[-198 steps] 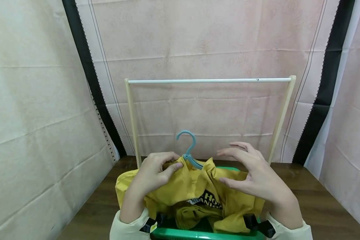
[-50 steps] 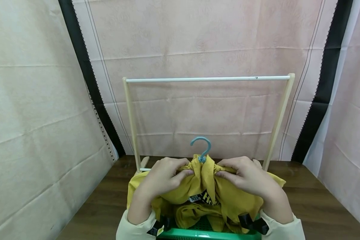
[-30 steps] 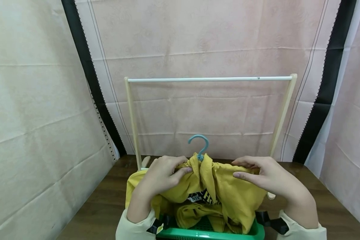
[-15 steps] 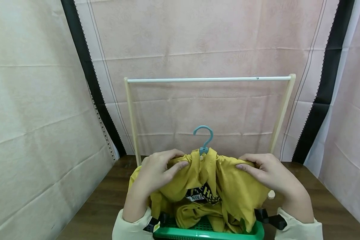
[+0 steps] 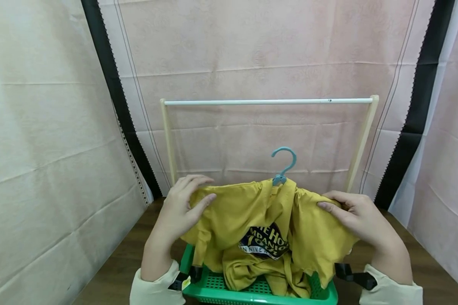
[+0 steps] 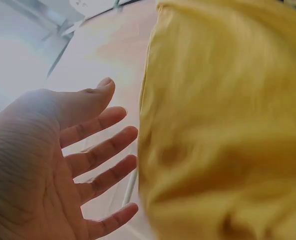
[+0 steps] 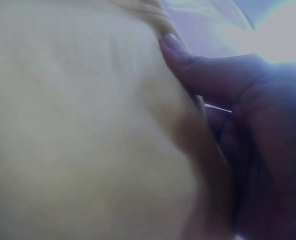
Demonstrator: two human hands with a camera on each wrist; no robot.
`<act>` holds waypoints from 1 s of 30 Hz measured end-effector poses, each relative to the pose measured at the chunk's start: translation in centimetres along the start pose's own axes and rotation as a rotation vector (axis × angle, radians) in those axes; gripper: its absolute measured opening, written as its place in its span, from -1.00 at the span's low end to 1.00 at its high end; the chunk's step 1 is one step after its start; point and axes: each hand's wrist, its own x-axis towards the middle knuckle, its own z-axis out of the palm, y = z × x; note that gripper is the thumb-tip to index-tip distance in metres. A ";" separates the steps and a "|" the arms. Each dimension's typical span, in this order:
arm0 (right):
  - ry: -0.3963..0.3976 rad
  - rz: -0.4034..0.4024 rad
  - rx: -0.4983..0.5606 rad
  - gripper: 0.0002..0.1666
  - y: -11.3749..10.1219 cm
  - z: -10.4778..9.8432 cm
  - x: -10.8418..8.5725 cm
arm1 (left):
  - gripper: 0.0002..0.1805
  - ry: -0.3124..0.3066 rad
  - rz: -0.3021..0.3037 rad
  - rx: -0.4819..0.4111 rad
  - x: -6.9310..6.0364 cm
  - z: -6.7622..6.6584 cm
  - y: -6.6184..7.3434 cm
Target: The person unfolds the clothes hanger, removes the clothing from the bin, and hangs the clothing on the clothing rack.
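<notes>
A yellow shirt [image 5: 233, 216] with a black printed patch hangs spread on a blue clothes hanger [image 5: 293, 159], whose hook sticks up from the collar. Its lower part lies bunched in a green basket [image 5: 267, 298]. My right hand [image 5: 360, 216] pinches the right shoulder between thumb and fingers; the right wrist view shows the thumb over the cloth's edge. At the other shoulder, my left hand [image 5: 175, 214] has its fingers spread. In the left wrist view that hand [image 6: 43, 160] is beside the shirt's edge [image 6: 212, 100], pinching nothing. The hanger's arms are hidden inside the shirt.
Behind the basket stands a rack with a white rail [image 5: 267, 102] and cream posts [image 5: 362, 144]. The brown wooden table [image 5: 126, 254] extends to both sides. Pale fabric walls [image 5: 53, 148] enclose the left, back and right.
The hanger and shirt have risen and shifted right. My right hand moved outward from near the collar to the right shoulder. My left hand moved outward to the left and let go of the cloth.
</notes>
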 end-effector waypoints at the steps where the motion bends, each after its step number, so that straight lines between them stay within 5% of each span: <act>1: 0.012 0.011 -0.003 -0.78 0.2 -0.1 -0.1 | -0.63 0.000 -0.019 -0.007 -0.1 -0.2 -0.3; 9: 0.087 0.087 0.016 -0.82 1.1 -1.5 -1.1 | -0.69 -0.078 -0.189 -0.097 -1.1 -1.2 -3.3; 20: 0.170 0.144 -0.019 -0.87 1.6 -3.3 -2.1 | -0.64 -0.341 -0.466 -0.194 -2.0 0.7 -6.9; 30: 0.148 0.149 -0.051 -0.92 2.6 -2.6 -0.9 | -0.61 -0.404 -0.529 -0.185 -3.1 1.8 -8.8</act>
